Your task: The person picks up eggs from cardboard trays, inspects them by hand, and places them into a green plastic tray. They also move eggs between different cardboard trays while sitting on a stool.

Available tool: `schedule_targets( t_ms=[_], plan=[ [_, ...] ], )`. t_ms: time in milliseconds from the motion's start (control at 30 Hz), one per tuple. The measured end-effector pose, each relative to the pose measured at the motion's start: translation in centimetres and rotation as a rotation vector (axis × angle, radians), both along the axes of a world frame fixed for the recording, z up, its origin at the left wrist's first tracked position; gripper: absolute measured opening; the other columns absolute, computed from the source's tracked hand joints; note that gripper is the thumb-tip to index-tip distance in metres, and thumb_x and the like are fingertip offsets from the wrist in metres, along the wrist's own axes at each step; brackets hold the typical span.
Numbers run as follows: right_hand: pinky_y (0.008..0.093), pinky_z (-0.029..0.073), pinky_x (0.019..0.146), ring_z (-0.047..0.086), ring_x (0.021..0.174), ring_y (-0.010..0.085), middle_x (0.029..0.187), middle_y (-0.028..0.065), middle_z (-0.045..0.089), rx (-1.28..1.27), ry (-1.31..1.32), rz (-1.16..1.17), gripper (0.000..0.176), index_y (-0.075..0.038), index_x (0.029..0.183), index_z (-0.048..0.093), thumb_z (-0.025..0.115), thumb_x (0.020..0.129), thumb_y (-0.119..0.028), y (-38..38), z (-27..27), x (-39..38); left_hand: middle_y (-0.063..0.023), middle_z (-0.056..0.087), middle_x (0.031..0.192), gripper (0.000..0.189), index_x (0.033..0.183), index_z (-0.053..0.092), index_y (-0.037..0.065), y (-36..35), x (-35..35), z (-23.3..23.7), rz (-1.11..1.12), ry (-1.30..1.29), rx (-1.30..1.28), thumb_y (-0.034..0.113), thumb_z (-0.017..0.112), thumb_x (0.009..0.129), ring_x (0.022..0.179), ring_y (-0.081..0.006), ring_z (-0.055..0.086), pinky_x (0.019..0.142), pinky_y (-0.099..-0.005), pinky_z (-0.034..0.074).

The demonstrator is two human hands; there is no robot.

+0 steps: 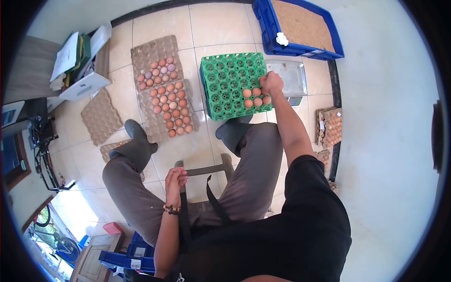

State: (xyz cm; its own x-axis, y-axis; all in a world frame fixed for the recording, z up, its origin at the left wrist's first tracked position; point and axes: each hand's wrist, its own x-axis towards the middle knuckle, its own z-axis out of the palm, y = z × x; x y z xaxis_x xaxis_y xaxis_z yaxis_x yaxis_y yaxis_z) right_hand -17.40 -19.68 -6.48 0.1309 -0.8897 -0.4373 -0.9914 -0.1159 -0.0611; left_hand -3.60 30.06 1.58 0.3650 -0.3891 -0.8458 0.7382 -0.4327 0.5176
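My right hand [271, 83] is over the right edge of a green plastic egg tray [221, 64], its fingers curled down; anything inside them is hidden. Just beside it, several brown eggs [257, 102] sit in the tray's front right cells, while the other visible cells hold none. My left hand [176, 178] hangs low in front of me, near the stool's frame [205, 170]. Its fingers are curled together, and I cannot make out anything in them. To the left, cardboard trays [155, 49] on the floor hold many brown eggs [173, 105].
A metal-topped scale [286, 77] stands right of the green tray. Behind it is a blue crate [267, 33] of brown grainy material. Stacked egg trays [331, 127] lie by the right wall. My boots [136, 141] flank the cardboard trays; a bare cardboard tray [100, 117] lies left.
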Motion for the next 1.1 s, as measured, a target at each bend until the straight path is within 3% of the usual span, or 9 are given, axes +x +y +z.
schedule_targets(
  t_ms=[133, 267, 367, 400, 600, 700, 900, 1000, 1100],
  plan=[
    [0.0370, 0.056, 0.075, 0.067, 0.096, 0.0210, 0.102, 0.0101, 0.069, 0.406, -0.924, -0.343, 0.032, -0.006, 0.110, 0.067, 0.062, 0.092, -0.032, 1.9, 3.0, -1.1, -0.0031, 0.062, 0.099, 0.026, 0.112, 0.058, 0.007, -0.1, -0.3, 0.5, -0.044, -0.061, -0.059, 0.027, 0.048, 0.100, 0.087, -0.0116, 0.060, 0.080, -0.0274, 0.048],
    [0.0307, 0.055, 0.081, 0.062, 0.103, 0.0173, 0.113, 0.0076, 0.062, 0.770, -1.491, -0.163, 0.035, -0.001, 0.123, 0.059, 0.063, 0.093, -0.020, 12.1, 14.3, -0.3, -0.0046, 0.063, 0.102, 0.034, 0.115, 0.058, 0.006, -0.4, -1.2, 1.3, -0.104, -0.076, -0.199, 0.034, 0.043, 0.103, 0.091, -0.0134, 0.061, 0.083, -0.0292, 0.048],
    [0.0286, 0.055, 0.083, 0.062, 0.103, 0.0168, 0.114, 0.0082, 0.062, 0.565, -1.548, 0.272, 0.037, 0.002, 0.120, 0.059, 0.070, 0.087, -0.010, 21.7, 18.5, 0.5, -0.0082, 0.064, 0.110, 0.043, 0.121, 0.055, 0.004, 0.1, -1.3, 2.6, -0.058, 0.048, -0.340, 0.040, 0.039, 0.103, 0.097, -0.0169, 0.062, 0.088, -0.0327, 0.049],
    [0.0295, 0.054, 0.084, 0.062, 0.104, 0.0166, 0.114, 0.0089, 0.063, 0.681, -1.540, 0.181, 0.041, 0.002, 0.119, 0.059, 0.075, 0.081, -0.002, 25.1, 19.1, 0.8, -0.0096, 0.064, 0.112, 0.047, 0.123, 0.054, 0.003, 0.0, -1.2, 3.4, -0.012, 0.139, -0.412, 0.042, 0.037, 0.104, 0.099, -0.0181, 0.062, 0.090, -0.0340, 0.049],
    [0.0348, 0.048, 0.092, 0.062, 0.106, 0.0283, 0.114, 0.0137, 0.064, -0.021, -1.095, 0.900, 0.051, -0.003, 0.116, 0.061, 0.081, 0.070, -0.011, 40.4, 17.1, 2.0, -0.0136, 0.065, 0.100, 0.053, 0.114, 0.055, -0.002, 1.1, -1.0, 6.9, 0.123, 0.295, -0.589, 0.045, 0.033, 0.104, 0.088, -0.0198, 0.065, 0.078, -0.0311, 0.054],
    [0.0415, 0.040, 0.103, 0.055, 0.117, 0.0323, 0.121, 0.0158, 0.062, 0.069, -1.119, 0.874, 0.053, 0.000, 0.123, 0.057, 0.076, 0.077, -0.017, 43.4, 18.5, 2.5, -0.0076, 0.063, 0.089, 0.039, 0.099, 0.057, 0.001, 4.4, -0.1, 4.3, 0.146, 0.270, -0.715, 0.036, 0.041, 0.104, 0.076, -0.0168, 0.064, 0.064, -0.0289, 0.054],
    [0.0513, 0.024, 0.112, 0.039, 0.135, 0.0363, 0.139, 0.0249, 0.047, -0.068, -0.894, 0.984, 0.061, 0.008, 0.135, 0.044, 0.044, 0.095, -0.037, 46.9, 17.9, 4.1, -0.0060, 0.062, 0.091, 0.037, 0.100, 0.058, 0.003, 4.1, -1.0, 1.7, 0.351, -0.049, -0.615, 0.035, 0.041, 0.103, 0.082, -0.0147, 0.063, 0.073, -0.0281, 0.053],
    [0.0535, 0.024, 0.111, 0.038, 0.135, 0.0368, 0.138, 0.0261, 0.046, 0.105, -0.749, 0.903, 0.065, 0.007, 0.137, 0.041, 0.036, 0.099, -0.044, 46.0, 15.1, 7.0, -0.0059, 0.062, 0.089, 0.038, 0.104, 0.059, 0.001, 4.1, -1.5, -0.1, 0.309, -0.301, -0.624, 0.034, 0.041, 0.103, 0.080, -0.0133, 0.063, 0.068, -0.0259, 0.052],
    [0.0523, 0.032, 0.107, 0.047, 0.127, 0.0382, 0.127, 0.0261, 0.055, 0.565, -1.058, 0.584, 0.065, 0.007, 0.131, 0.046, 0.032, 0.100, -0.048, 44.8, 12.4, 9.6, -0.0055, 0.060, 0.075, 0.046, 0.122, 0.057, -0.001, 5.4, 0.8, 4.3, 0.068, -0.274, -0.448, 0.036, 0.034, 0.105, 0.061, -0.0119, 0.057, 0.055, -0.0254, 0.045]
  ],
)
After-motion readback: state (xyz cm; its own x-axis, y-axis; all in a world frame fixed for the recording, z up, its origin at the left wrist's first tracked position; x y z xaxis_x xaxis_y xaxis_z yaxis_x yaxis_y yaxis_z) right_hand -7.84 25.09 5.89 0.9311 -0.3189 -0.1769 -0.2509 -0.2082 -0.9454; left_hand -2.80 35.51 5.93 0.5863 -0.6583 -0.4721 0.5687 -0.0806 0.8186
